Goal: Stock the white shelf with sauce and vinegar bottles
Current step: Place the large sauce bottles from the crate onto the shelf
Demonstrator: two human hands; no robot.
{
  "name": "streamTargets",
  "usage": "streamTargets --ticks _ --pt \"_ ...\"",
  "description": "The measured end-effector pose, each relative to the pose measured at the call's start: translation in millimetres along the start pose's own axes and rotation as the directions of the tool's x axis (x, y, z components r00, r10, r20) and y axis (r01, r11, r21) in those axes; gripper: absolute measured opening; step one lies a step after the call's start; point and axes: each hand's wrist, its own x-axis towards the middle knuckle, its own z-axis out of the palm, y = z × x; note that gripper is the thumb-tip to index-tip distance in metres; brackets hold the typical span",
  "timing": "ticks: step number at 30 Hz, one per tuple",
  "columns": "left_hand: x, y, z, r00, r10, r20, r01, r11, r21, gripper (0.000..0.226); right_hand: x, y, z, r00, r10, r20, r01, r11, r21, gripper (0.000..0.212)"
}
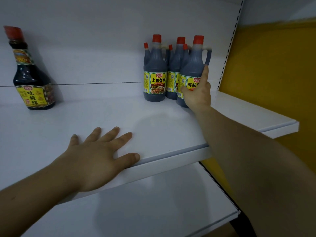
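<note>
On the white shelf [106, 113], three dark handled sauce bottles with red caps and yellow labels stand grouped at the back right. The left one [154, 74] and the rear one [176, 65] stand free. My right hand [199, 94] holds the front right bottle [193, 65] low on its body, thumb across the label and index finger pointing up its right side. A differently shaped dark sauce bottle [32, 77] stands alone at the far left. My left hand [100, 156] lies flat on the shelf near its front edge, fingers spread, holding nothing.
A lower white shelf [153, 202] juts out beneath. A slotted upright [229, 48] ends the shelf bay on the right, with another white shelf [248, 113] and a yellow wall [273, 74] beyond. The white back panel rises behind the bottles.
</note>
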Motion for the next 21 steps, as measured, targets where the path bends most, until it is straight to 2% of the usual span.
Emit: streamTargets --ticks 9,13,16,19,21 --pt "0.9 -0.3 0.9 1.0 0.0 -0.004 0.0 1.0 0.019 0.118 2.4 2.8 -3.0 0.999 -0.027 0.044 0.027 1.0 0.007 0.104" --pt "-0.5 2.3 -1.3 1.0 -0.002 -0.001 0.002 1.0 -0.019 0.103 0.4 3.1 -3.3 0.999 -0.03 0.025 0.03 1.0 -0.004 0.104" --pt "0.4 1.2 -0.2 1.0 0.012 -0.012 -0.012 1.0 -0.008 0.113 1.5 2.9 -2.0 0.999 -0.02 0.03 0.02 1.0 0.017 0.104" --pt "0.6 -0.4 -0.5 1.0 0.003 -0.007 -0.004 1.0 -0.019 0.103 1.3 -0.2 -2.8 0.998 -0.005 0.066 0.004 1.0 0.017 0.108" --pt "1.8 0.1 -0.5 1.0 0.005 0.009 -0.005 1.0 -0.014 0.107 0.0 -5.6 -9.3 0.991 0.02 0.13 -0.02 1.0 -0.003 0.115"
